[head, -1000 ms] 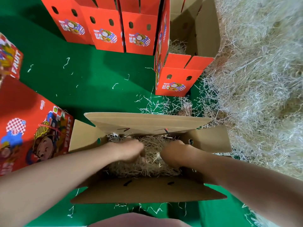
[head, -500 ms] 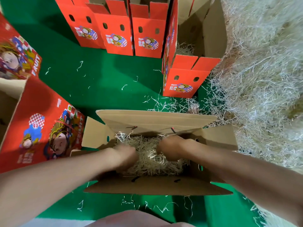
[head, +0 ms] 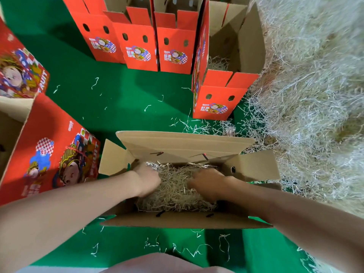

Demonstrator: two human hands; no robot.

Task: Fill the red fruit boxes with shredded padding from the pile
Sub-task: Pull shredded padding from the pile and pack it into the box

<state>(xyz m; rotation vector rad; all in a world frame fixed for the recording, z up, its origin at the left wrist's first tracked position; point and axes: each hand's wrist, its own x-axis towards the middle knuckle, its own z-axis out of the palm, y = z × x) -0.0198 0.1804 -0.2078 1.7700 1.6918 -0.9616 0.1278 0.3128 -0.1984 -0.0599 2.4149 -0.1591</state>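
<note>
— Where's the padding (head: 175,192)?
— Under my left hand (head: 146,180) and right hand (head: 208,183), inside the box (head: 183,146). Fingers buried; grip I can't tell.
— Handling?
— Light, springy, sheds strands, I'd judge. Scoop loose clumps from the pile (head: 311,95) beyond my right hand.

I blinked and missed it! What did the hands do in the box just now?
The left hand slid toward the left end of the open box, widening the gap to the right hand. Both stay down in the shredded padding; the box and pile stayed put.
</note>
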